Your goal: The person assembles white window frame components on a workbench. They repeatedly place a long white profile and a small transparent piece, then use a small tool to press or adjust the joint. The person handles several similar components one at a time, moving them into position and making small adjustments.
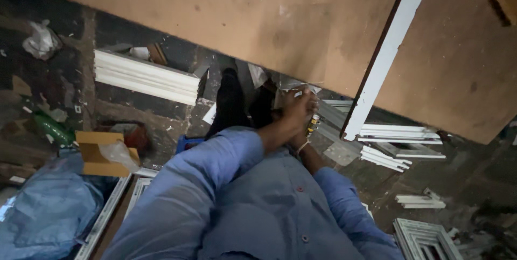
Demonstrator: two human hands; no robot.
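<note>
Both hands met under the brown board's (258,17) edge: the left hand (296,110) overlapped the right hand (301,139), which gripped a yellow-and-black-handled tool (312,124). I could not tell how tightly either closed. In that crowding, the tool might have slipped among the white plastic strips (401,133).

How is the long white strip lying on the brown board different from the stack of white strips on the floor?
The long white strip is a single piece, resting slanted on the brown board; the stack of white strips is several pieces bundled together on the dark floor. The single strip looks longer and thinner; the stack is shorter and thicker. Both are white, straight and narrow.
</note>
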